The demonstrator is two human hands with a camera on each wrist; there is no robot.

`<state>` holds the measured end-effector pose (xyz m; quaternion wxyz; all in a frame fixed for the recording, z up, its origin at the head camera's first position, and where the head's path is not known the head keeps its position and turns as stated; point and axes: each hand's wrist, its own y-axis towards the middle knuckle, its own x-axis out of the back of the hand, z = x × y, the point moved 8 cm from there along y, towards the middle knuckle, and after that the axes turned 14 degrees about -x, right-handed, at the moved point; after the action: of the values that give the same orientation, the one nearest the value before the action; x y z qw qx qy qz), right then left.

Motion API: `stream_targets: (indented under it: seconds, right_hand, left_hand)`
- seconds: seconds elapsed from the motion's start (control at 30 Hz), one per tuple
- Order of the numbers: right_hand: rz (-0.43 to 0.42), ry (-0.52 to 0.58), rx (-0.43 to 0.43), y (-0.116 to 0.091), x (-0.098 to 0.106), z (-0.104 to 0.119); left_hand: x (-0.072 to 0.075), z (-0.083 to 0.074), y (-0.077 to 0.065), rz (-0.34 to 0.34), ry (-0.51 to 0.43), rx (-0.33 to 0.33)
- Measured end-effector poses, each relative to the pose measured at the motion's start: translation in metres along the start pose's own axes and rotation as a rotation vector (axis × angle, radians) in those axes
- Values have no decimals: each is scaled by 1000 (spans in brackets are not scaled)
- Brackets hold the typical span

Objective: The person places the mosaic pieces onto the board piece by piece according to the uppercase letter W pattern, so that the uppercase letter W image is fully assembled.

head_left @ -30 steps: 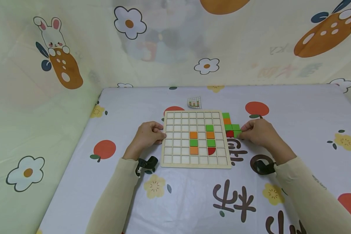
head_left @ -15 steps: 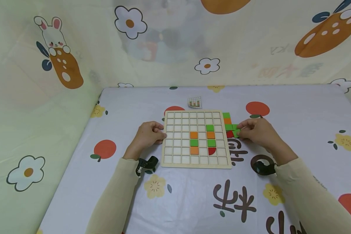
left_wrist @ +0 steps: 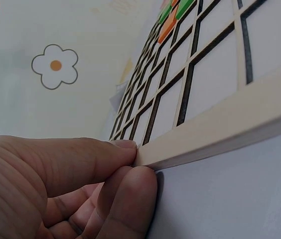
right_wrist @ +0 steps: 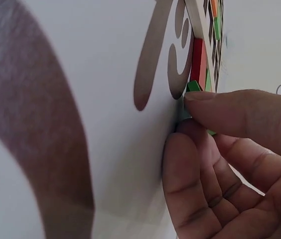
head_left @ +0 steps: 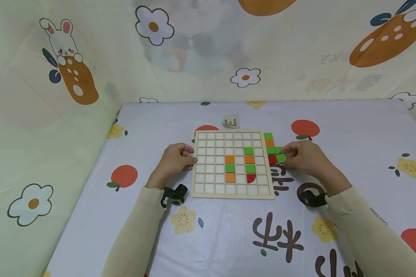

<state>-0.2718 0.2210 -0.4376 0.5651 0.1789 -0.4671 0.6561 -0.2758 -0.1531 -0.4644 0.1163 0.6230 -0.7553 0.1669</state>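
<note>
A pale wooden grid board [head_left: 233, 196] lies flat on the table, bearing two columns of coloured tiles: orange and green ones, plus a red quarter-round tile [head_left: 251, 178]. My left hand [head_left: 175, 158] pinches the board's left edge, thumb on top, as the left wrist view confirms. Beyond the right edge, my right hand [head_left: 306, 156] pinches a green square tile [head_left: 280, 158] at its outer side between thumb and fingers. Only a corner of that green tile [right_wrist: 194, 85] shows past the thumb in the right wrist view. Next to it lies a red tile [head_left: 272, 159].
More green tiles [head_left: 268, 136] and an orange tile [head_left: 269, 142] line the board's right side. Behind the board sits a small printed grid card [head_left: 230, 121]. A printed white cloth [head_left: 215, 238] covers the table, and a patterned curtain [head_left: 201, 42] hangs at the back.
The right hand has shifted slightly left onto the green tile and then a little back, and that tile now sits slightly turned. The left hand and board have stayed put.
</note>
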Motion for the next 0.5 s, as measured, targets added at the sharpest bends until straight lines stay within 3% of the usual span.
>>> stream_targets:
  seconds: [0.5]
  right_hand:
    - [-14,-12,-13,-2,-1,-6]
  left_hand:
    - [0,1,1,-3,-9,13]
